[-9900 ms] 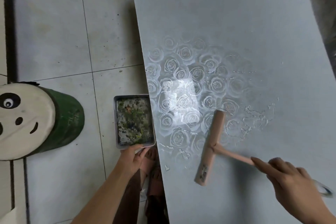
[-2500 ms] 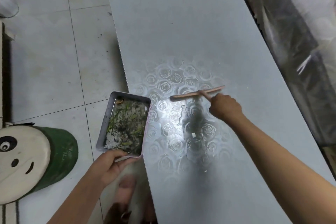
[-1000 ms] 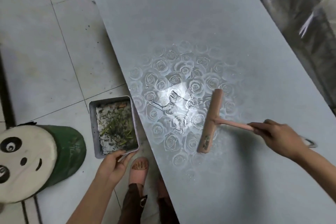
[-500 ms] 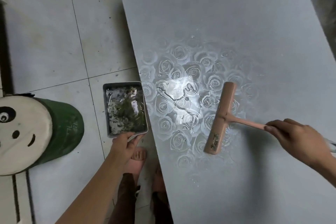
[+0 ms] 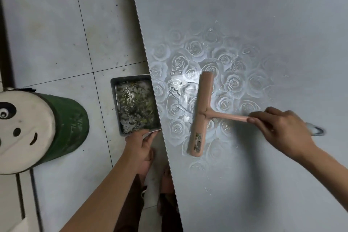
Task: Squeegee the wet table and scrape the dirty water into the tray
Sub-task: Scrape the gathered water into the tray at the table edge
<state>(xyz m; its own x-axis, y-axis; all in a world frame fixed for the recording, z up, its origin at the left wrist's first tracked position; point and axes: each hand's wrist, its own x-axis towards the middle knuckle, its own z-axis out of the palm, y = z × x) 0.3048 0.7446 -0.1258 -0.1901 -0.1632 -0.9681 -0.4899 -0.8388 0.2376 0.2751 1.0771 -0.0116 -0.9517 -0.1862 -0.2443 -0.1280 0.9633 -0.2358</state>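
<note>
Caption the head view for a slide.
Pink squeegee held on wet table by right hand; left hand holds tray at table's edge.

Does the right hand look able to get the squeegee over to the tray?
Probably yes: the right hand grips the squeegee, only wet table lies between it and the tray the left hand holds at the edge.
</note>
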